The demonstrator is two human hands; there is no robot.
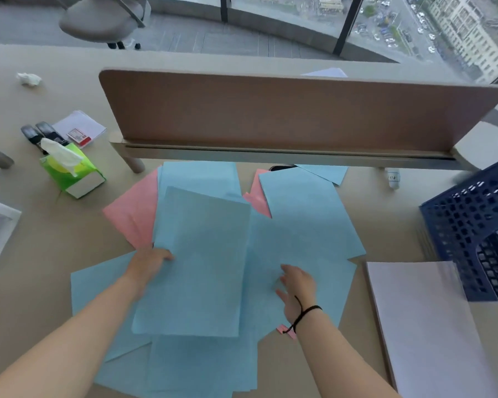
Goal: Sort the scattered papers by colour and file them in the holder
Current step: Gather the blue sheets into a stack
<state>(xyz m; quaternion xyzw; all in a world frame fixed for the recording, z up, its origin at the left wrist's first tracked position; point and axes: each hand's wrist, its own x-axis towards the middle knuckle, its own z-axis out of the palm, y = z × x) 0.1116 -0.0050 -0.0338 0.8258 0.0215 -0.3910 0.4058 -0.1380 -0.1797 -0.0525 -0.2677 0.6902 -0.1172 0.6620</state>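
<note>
Several blue sheets [299, 225] lie scattered over the beige desk, with pink sheets [134, 214] peeking out beneath them at the left and centre. My left hand [148, 264] grips the left edge of a lifted blue sheet [199, 259], thumb on top. My right hand [298, 285] hovers with spread fingers over the blue sheets to the right, holding nothing. A neat stack of white paper [426, 326] lies at the right. The dark blue perforated file holder [472, 225] stands at the far right edge.
A brown divider panel [285, 110] crosses the desk behind the papers. A green tissue box [69, 170], two staplers [41, 133] and a white pad [79, 127] sit at the left. A small bottle [394, 178] lies under the divider.
</note>
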